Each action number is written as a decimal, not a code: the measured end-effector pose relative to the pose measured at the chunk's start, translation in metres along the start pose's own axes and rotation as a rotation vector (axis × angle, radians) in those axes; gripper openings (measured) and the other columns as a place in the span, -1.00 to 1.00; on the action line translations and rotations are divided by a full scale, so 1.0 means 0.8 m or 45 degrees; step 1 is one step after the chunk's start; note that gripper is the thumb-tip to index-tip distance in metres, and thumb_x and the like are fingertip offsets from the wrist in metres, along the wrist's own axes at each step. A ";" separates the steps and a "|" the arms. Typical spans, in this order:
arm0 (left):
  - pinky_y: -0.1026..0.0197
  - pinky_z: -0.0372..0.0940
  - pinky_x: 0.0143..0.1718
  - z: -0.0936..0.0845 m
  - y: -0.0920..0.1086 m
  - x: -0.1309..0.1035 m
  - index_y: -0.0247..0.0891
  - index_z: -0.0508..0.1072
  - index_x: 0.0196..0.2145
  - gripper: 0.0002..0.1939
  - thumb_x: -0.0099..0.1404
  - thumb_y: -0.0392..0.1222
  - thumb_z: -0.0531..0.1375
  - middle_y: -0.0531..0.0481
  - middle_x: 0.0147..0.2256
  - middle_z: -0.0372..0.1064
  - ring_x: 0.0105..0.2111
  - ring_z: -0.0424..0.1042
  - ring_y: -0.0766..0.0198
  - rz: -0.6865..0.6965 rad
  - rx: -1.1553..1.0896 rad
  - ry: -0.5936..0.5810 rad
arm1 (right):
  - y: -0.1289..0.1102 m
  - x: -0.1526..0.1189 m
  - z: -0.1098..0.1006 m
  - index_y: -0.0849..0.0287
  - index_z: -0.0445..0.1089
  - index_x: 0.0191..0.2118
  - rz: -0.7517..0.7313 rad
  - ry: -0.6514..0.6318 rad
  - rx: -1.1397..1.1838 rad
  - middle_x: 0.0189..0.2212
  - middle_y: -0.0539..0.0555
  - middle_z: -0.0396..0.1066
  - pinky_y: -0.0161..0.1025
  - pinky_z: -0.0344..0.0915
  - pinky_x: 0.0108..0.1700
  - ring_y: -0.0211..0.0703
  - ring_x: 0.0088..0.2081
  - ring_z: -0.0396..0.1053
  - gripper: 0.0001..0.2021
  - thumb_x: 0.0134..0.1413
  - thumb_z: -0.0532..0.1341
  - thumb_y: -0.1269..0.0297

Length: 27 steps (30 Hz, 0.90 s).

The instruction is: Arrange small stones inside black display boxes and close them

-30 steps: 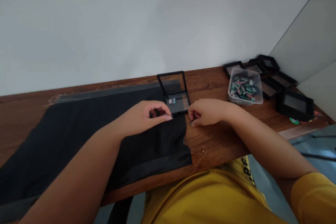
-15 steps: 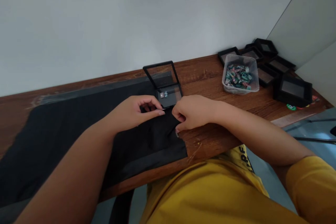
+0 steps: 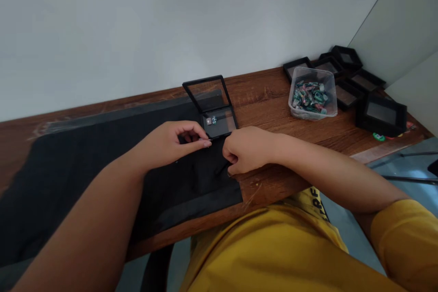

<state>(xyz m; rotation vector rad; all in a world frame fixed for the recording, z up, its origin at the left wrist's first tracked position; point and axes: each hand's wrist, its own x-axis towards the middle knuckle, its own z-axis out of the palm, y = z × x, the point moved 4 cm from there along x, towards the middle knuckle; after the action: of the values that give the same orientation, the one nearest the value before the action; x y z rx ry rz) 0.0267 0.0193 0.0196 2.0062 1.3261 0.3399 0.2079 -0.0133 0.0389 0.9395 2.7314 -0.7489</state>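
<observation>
A small black display box [image 3: 235, 121] stands with its clear, black-framed lid [image 3: 202, 81] raised. Inside, at the left, lie a pale square piece [image 3: 208, 121] and a small glittering piece [image 3: 214, 120]. At the box's front left corner, my left hand [image 3: 171, 143] pinches a tiny shiny object, too small to name, between thumb and fingers. My right hand [image 3: 251, 150] is closed by the front right corner, fingers curled toward the thumb. Whatever it grips is hidden. A thin dark strip [image 3: 221, 167] shows beside its fingertips on the black sheet [image 3: 96, 141].
To the right, a clear plastic tub [image 3: 313, 112] holds many small green and pink wrapped pieces. Several black boxes [image 3: 381, 116] with clear windows are grouped around and behind it. The wooden table [image 3: 267, 96] meets a pale wall [image 3: 137, 32].
The whole view has shifted slightly. My right thumb has drawn in under the curled fingers, and the shiny bit at its tip shows less. My left hand keeps its pinch.
</observation>
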 end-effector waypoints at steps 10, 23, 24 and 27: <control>0.23 0.31 -0.33 -0.001 -0.001 0.000 -0.23 0.56 -0.35 -0.60 0.15 0.20 0.31 -0.01 -0.39 0.57 -0.37 0.44 0.21 -0.009 0.000 0.012 | 0.012 -0.009 -0.013 0.17 0.58 -0.33 0.121 -0.043 -0.016 -0.41 0.06 0.54 -0.23 0.02 -0.37 -0.16 -0.36 0.36 -0.78 0.10 0.41 0.10; 0.19 0.33 -0.28 -0.010 0.005 -0.002 -0.22 0.59 -0.32 -0.61 0.16 0.18 0.27 -0.03 -0.36 0.58 -0.34 0.46 0.20 -0.012 0.052 0.213 | 0.031 -0.020 -0.031 0.18 0.63 -0.16 0.235 -0.112 0.034 -0.24 0.07 0.61 -0.25 0.10 -0.35 -0.18 -0.31 0.42 -0.75 0.04 0.47 0.21; 0.18 0.33 -0.28 -0.011 0.005 -0.002 -0.22 0.60 -0.32 -0.61 0.16 0.18 0.28 -0.03 -0.36 0.58 -0.33 0.46 0.19 -0.014 0.051 0.222 | 0.031 -0.019 -0.030 0.18 0.63 -0.15 0.222 -0.118 0.041 -0.24 0.07 0.61 -0.25 0.11 -0.35 -0.18 -0.31 0.42 -0.75 0.04 0.46 0.22; 0.18 0.32 -0.30 -0.012 0.004 -0.002 -0.19 0.60 -0.33 -0.62 0.16 0.19 0.28 -0.02 -0.37 0.58 -0.35 0.46 0.19 -0.013 0.050 0.234 | 0.027 -0.018 -0.026 0.18 0.63 -0.15 0.147 -0.147 0.068 -0.27 0.06 0.61 -0.26 0.12 -0.34 -0.20 -0.34 0.41 -0.80 0.08 0.41 0.29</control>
<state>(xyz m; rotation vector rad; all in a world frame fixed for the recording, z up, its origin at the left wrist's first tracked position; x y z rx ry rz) 0.0230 0.0211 0.0288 2.0393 1.4648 0.5077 0.2329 0.0038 0.0526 1.0213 2.5459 -0.8313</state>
